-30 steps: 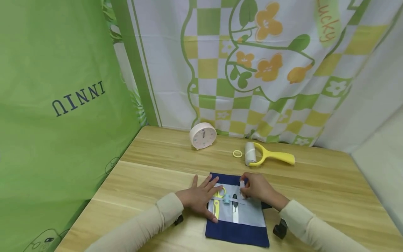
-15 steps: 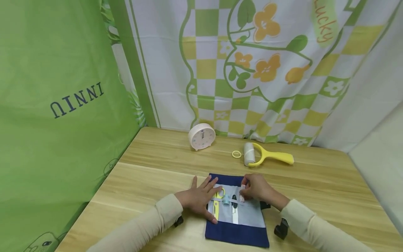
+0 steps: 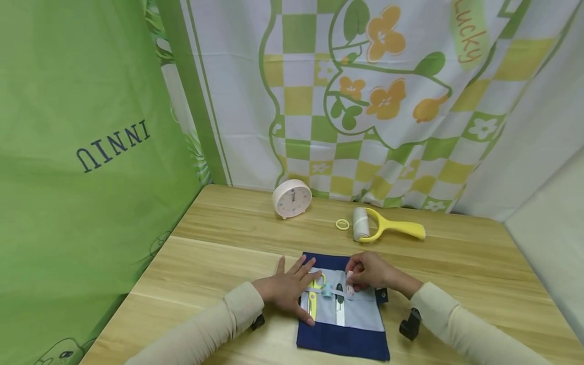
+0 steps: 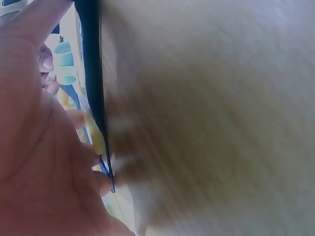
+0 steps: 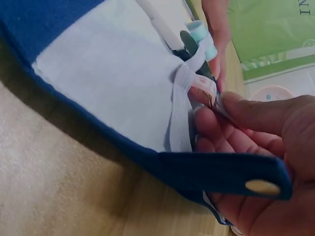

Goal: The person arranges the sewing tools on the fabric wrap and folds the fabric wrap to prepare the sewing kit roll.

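Observation:
A navy fabric organiser (image 3: 342, 342) with a pale inner panel lies unrolled on the table. My left hand (image 3: 285, 291) rests spread on its left edge, fingers straight. Under its elastic strap (image 5: 181, 108) sit yellow scissors (image 3: 312, 304), a light-blue thread spool (image 3: 327, 290) and a black-handled tool with a pale blade (image 3: 340, 306). My right hand (image 3: 371, 269) pinches a small white-and-pink printed packet (image 5: 204, 84) between thumb and fingers. The packet's lower end is tucked behind the elastic; the fingers hide its other end. A navy tab with a snap (image 5: 221, 172) crosses below my right hand.
Toward the back of the wooden table (image 3: 219, 263) stand a pale pink clock (image 3: 293, 198), a small yellow ring (image 3: 342, 224) and a lint roller with a yellow handle (image 3: 392, 225). A patterned curtain (image 3: 337, 101) hangs behind, with a green cloth (image 3: 91, 228) at left.
My right hand has moved the packet down, toward the panel's near side, and its lower end is now behind the elastic. The left hand stays in place.

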`<state>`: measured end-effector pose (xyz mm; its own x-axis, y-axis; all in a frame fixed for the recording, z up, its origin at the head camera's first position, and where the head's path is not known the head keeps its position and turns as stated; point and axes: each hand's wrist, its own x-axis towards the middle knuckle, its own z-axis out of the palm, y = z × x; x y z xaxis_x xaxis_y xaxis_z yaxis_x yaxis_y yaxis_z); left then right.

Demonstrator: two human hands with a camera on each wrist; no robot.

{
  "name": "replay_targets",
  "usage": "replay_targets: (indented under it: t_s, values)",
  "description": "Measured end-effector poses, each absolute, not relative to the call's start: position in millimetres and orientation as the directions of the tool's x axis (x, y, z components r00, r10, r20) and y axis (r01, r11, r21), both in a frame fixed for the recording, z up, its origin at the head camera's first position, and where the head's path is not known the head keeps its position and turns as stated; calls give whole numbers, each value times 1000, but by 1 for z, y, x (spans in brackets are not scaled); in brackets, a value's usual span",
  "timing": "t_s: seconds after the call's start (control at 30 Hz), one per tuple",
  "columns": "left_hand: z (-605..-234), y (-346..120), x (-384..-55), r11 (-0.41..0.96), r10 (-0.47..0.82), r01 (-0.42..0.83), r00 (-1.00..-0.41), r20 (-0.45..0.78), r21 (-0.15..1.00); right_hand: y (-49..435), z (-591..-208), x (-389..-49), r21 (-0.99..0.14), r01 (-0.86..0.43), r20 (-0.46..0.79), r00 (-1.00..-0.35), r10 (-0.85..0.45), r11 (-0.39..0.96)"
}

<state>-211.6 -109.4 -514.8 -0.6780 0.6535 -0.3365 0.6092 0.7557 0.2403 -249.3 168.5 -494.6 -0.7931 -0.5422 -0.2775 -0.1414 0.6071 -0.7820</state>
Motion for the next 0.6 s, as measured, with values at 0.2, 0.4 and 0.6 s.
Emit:
replay_targets:
  t_s: [0.2, 0.4, 0.6]
  values:
    - [-515, -110, -211, 753, 657, 609, -679, -328, 248, 175, -494, -253, -806, -180, -269, -737, -620, 564]
    - [-514, -110, -210, 754, 656, 607, -683, -321, 252, 171, -497, -256, -794, -230, -243, -727, -642, 562]
    - [-514, -110, -210, 753, 657, 604, -682, -320, 261, 171, -500, -258, -803, -203, -280, -701, -656, 560]
